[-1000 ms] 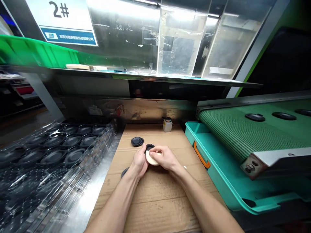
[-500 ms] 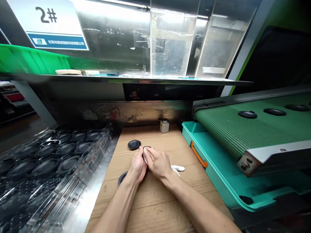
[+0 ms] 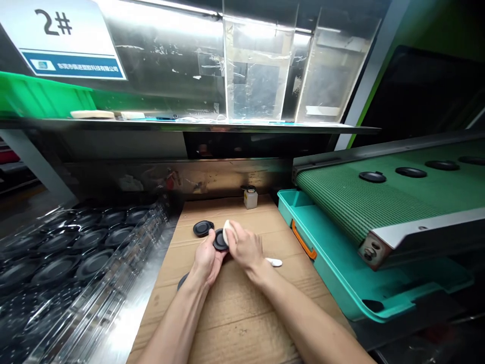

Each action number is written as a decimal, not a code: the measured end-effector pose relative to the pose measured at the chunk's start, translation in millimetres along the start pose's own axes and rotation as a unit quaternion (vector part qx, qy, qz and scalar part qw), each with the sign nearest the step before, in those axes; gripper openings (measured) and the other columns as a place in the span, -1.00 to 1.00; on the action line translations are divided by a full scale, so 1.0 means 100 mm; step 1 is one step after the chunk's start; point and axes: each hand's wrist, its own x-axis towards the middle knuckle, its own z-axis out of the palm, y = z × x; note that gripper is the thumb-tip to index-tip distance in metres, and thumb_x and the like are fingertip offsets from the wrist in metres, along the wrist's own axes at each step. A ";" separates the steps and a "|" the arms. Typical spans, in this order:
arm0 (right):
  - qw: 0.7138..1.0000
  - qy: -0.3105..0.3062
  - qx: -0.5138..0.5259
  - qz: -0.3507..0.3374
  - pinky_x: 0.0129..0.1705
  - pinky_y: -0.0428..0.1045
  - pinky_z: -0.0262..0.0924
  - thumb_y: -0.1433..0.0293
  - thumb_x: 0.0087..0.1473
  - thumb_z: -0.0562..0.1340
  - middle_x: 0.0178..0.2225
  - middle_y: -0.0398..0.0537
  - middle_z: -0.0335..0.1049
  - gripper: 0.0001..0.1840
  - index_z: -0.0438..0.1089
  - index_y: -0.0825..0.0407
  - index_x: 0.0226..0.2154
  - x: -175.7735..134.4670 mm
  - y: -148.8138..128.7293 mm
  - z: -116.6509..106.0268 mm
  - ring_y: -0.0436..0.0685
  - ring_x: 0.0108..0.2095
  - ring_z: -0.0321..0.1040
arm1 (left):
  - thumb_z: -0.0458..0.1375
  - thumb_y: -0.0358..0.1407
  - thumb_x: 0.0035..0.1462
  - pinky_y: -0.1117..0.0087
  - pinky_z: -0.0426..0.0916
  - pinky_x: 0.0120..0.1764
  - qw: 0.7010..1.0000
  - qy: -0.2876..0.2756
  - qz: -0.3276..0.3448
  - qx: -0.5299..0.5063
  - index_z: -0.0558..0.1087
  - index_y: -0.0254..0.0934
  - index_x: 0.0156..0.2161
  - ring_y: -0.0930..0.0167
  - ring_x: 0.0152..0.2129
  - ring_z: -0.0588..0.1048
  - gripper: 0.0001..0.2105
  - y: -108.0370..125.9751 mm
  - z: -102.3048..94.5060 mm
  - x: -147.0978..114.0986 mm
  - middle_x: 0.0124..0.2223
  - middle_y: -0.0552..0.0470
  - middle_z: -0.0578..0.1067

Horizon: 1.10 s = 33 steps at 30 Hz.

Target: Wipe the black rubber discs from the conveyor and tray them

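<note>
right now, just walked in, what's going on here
A person is working over a sheet of cardboard with both hands. The left hand holds a round black disc, and the right hand holds a white pad tilted up at the disc's right edge; whether they touch is hard to tell. A second disc lies just beyond the left hand, and a small bottle stands at the far end of the cardboard. More discs sit on the green belt at right.

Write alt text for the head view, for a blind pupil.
A person's left hand holds a black disc while the right hand holds a white pad at its edge, over cardboard. Trays of similar discs sit at left; at right, a green belt holds more discs above a teal bin.
</note>
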 end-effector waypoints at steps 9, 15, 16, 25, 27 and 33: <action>0.999 -0.021 -0.028 0.002 -0.30 -0.07 0.21 0.14 0.28 -0.02 -0.28 -0.08 0.55 -0.58 0.27 -0.26 0.13 0.02 0.00 -0.04 0.13 -0.32 0.47 | -0.02 -0.28 0.30 0.23 0.46 -0.07 0.998 -0.015 0.035 0.044 0.49 -0.41 -0.21 0.28 -0.16 0.55 -0.72 -0.08 -0.02 0.02 -0.20 -0.20 0.59; 1.000 -0.014 0.002 0.013 -0.26 -0.06 0.26 0.13 0.26 0.01 -0.25 -0.11 0.55 -0.59 0.30 -0.27 0.11 -0.01 0.01 0.01 0.13 -0.29 0.48 | -0.06 -0.31 0.32 0.24 0.47 -0.09 0.997 0.012 0.066 0.030 0.47 -0.41 -0.21 0.32 -0.21 0.56 -0.72 -0.04 -0.03 0.06 -0.23 -0.18 0.59; 1.000 -0.015 0.016 0.012 -0.24 -0.05 0.27 0.12 0.25 0.02 -0.24 -0.12 0.55 -0.59 0.31 -0.28 0.10 0.00 0.03 0.01 0.13 -0.28 0.48 | -0.07 -0.31 0.32 0.25 0.48 -0.09 0.998 0.016 0.057 0.019 0.47 -0.42 -0.22 0.32 -0.22 0.57 -0.71 -0.03 -0.02 0.06 -0.23 -0.19 0.59; 0.998 0.003 0.065 0.000 -0.18 -0.05 0.29 0.08 0.25 0.01 -0.19 -0.17 0.54 -0.58 0.31 -0.33 0.10 0.00 0.09 0.01 0.12 -0.23 0.48 | 0.00 -0.31 0.28 0.23 0.48 -0.09 1.000 -0.017 0.014 0.012 0.47 -0.43 -0.20 0.29 -0.20 0.56 -0.76 -0.04 -0.01 0.02 -0.18 -0.23 0.57; 0.999 0.001 0.048 -0.016 -0.23 -0.05 0.28 0.09 0.24 0.03 -0.22 -0.16 0.55 -0.59 0.32 -0.33 0.09 0.00 0.11 0.03 0.13 -0.26 0.49 | 0.00 -0.33 0.28 0.23 0.49 -0.10 1.000 -0.011 0.018 0.013 0.46 -0.45 -0.19 0.29 -0.20 0.56 -0.77 -0.03 -0.03 0.03 -0.19 -0.24 0.57; 0.993 0.075 0.046 0.073 -0.19 -0.04 0.25 0.12 0.27 0.00 -0.20 -0.08 0.55 -0.58 0.36 -0.22 0.07 0.14 0.43 -0.02 0.15 -0.24 0.48 | -0.08 -0.26 0.31 0.20 0.50 -0.17 0.997 -0.058 -0.053 -0.019 0.41 -0.54 -0.08 0.17 -0.12 0.53 -0.65 0.12 -0.06 0.01 -0.02 -0.42 0.48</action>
